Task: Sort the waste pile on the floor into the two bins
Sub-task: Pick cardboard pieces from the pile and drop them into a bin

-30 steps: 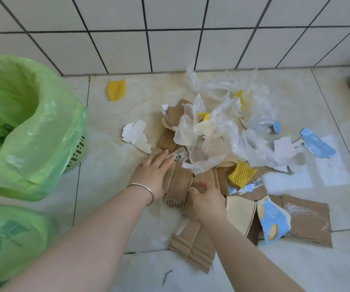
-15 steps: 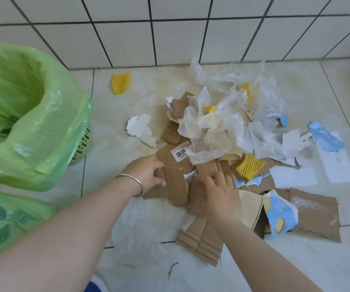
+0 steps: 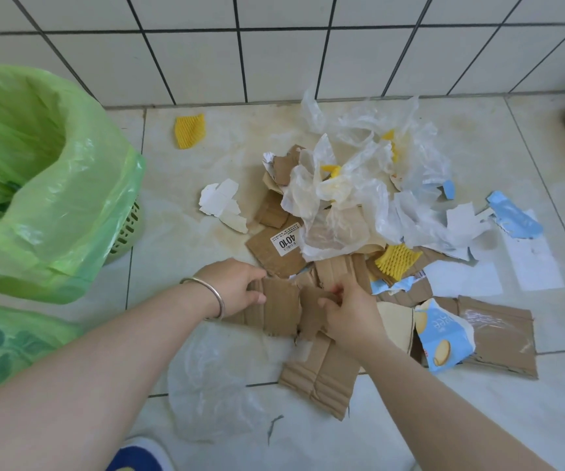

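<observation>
A waste pile lies on the tiled floor: brown cardboard pieces (image 3: pixel 321 375), crumpled clear plastic bags (image 3: pixel 349 185), yellow foam netting (image 3: pixel 395 261), white paper scraps (image 3: pixel 221 203) and a blue biscuit wrapper (image 3: pixel 440 338). My left hand (image 3: pixel 236 287), with a metal bangle on the wrist, grips the left edge of a torn cardboard piece (image 3: pixel 281 309). My right hand (image 3: pixel 349 309) pinches a neighbouring cardboard scrap at the pile's near edge. Two bins lined with green bags stand at the left: one (image 3: pixel 36 185) further back, one (image 3: pixel 5 348) nearer.
A tiled wall (image 3: pixel 274 56) runs behind the pile. A loose yellow foam piece (image 3: pixel 190 130) lies near the wall. A flat clear plastic sheet (image 3: pixel 213 385) lies on the floor by my arms. A shoe tip (image 3: pixel 138 458) shows at the bottom edge.
Both hands have closed on cardboard at the pile's near edge and drawn it slightly toward me. The labelled cardboard piece now lies uncovered beyond my left hand.
</observation>
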